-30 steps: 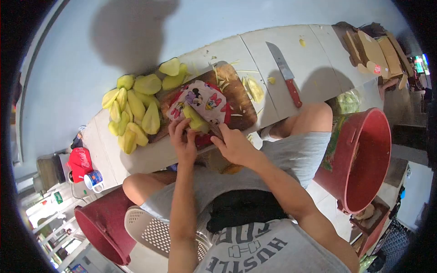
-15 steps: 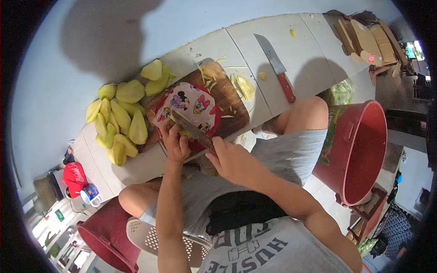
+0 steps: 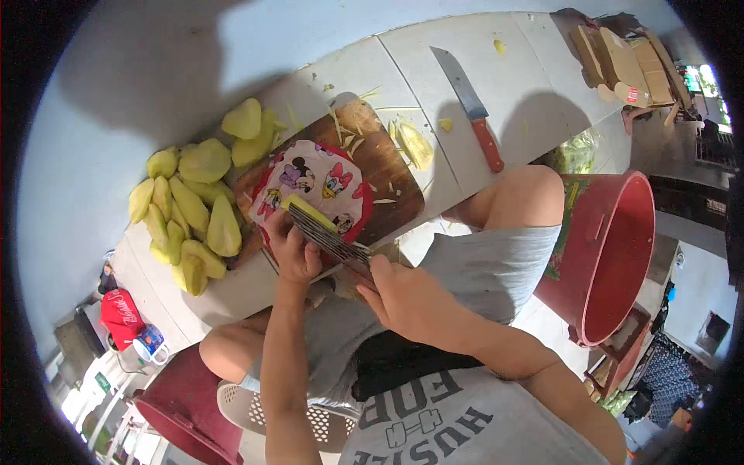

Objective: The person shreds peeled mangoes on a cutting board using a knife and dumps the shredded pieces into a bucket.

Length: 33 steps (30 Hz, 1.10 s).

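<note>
My left hand (image 3: 293, 252) is closed around a peeled yellow-green fruit piece (image 3: 311, 215), mostly hidden by the blade and my fingers. In my right hand (image 3: 399, 291) is a knife (image 3: 325, 237), its dark blade lying across the fruit and showing streaks, as if smeared by motion. Both hands are at the near edge of a round cartoon-print cloth (image 3: 329, 186) with a red border. Beneath that cloth is a wooden chopping board (image 3: 387, 174) with pale shreds on it. A heap of peeled fruit pieces (image 3: 190, 205) lies left of the board.
A large knife with an orange-red handle (image 3: 486, 143) lies on the white tiled counter (image 3: 434, 81), right of the board. Shavings (image 3: 416, 147) lie nearby. Red tubs (image 3: 593, 256) stand at both sides. A mug (image 3: 149, 343) and a red cap (image 3: 122, 316) are at left.
The view has shifted slightly. The knife blade has moved a little down off the fruit's upper side, so more of the yellow-green fruit shows. Both hands keep their holds.
</note>
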Motion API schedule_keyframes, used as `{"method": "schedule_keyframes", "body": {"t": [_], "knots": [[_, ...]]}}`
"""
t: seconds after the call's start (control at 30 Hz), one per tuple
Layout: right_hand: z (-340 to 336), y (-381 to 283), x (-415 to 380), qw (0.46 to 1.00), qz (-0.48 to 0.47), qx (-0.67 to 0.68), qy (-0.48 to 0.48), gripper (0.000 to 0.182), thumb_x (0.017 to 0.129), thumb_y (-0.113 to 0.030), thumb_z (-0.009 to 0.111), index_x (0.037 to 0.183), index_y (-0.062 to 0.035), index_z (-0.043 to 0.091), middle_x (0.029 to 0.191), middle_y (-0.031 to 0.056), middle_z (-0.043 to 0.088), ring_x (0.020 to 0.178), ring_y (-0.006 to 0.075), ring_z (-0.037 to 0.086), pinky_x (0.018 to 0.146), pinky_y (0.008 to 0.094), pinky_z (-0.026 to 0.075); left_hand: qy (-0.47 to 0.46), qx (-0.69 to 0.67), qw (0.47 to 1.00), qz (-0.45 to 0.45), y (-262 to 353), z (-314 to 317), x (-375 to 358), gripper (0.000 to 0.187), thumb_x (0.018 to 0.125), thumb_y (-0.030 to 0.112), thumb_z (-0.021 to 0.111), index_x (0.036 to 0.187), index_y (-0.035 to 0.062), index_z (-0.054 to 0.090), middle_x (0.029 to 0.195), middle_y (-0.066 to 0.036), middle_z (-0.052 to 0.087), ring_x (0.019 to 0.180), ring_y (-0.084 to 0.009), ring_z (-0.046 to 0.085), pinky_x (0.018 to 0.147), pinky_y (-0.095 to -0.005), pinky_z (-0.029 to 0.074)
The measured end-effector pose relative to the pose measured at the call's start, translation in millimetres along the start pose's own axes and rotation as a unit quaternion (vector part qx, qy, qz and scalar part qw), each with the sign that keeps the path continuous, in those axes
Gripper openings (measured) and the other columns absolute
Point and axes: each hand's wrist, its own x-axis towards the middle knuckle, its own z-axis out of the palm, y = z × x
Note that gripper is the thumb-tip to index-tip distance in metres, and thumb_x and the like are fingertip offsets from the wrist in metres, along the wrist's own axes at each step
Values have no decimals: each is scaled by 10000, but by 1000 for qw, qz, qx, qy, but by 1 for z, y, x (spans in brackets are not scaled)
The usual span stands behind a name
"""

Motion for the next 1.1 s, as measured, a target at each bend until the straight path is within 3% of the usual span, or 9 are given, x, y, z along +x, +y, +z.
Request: {"method": "schedule_keyframes", "body": {"t": [0.4,0.63,0.7,0.83,0.9,0.93,1.0,1.03,1.1], "knots": [[40,39,56,999,0,24,22,322,981,-264,584,1015,28,452,681,218,637,612,429,666,523,504,546,-22,24,999,7,8,-7,8,412,954,417,544,1062,25,611,1189,-254,519,979,-370,546,828,-446,479],[0,1,15,999,3,32,16,311,988,-268,575,999,23,465,692,226,636,593,434,656,509,503,541,4,-7,1000,-12,0,-1,-5,473,960,456,506,1073,9,610,1215,-264,504,1015,-377,549,855,-439,474],[-14,-6,5,999,2,34,-9,309,989,-272,577,980,9,449,697,229,633,585,438,651,499,500,537,17,0,999,32,-6,2,-1,488,966,458,494,1085,0,613,1240,-269,498,1049,-384,548,873,-448,475],[-17,-9,-4,998,40,29,-37,312,984,-272,588,965,3,440,689,228,626,583,438,649,498,499,535,10,7,999,39,-5,1,0,502,968,465,486,1088,-5,616,1244,-272,500,1063,-385,543,881,-454,473],[-12,-6,-3,998,33,59,-4,296,957,-201,635,950,14,431,700,238,602,598,452,626,488,499,490,-21,15,999,37,-5,0,-1,536,1017,490,386,1468,205,440,1307,-276,471,1136,-423,509,952,-503,428],[-12,-5,-2,998,34,59,-6,296,957,-201,635,950,14,431,700,238,602,598,452,626,488,499,490,-21,14,999,35,-4,-1,-2,536,1017,490,386,1468,205,440,1307,-276,471,1136,-423,509,952,-503,428],[-11,-4,4,997,38,69,-6,286,955,-191,631,957,16,434,692,248,606,606,455,627,506,510,496,-26,11,1000,11,-2,-3,-2,527,1012,486,407,1293,64,552,1270,-270,485,1122,-414,513,950,-498,421],[-9,-1,9,997,38,68,-8,286,955,-191,631,957,16,434,692,248,606,606,455,627,506,510,496,-26,11,1000,8,-1,-3,0,527,1012,486,407,1293,64,552,1270,-270,485,1122,-414,513,950,-498,421],[5,8,21,998,34,43,-12,296,986,-259,573,984,10,448,680,249,634,611,449,658,545,523,543,-23,16,999,16,1,-5,0,511,1003,461,441,1137,-12,582,1239,-267,496,1102,-405,516,944,-494,416]]}}
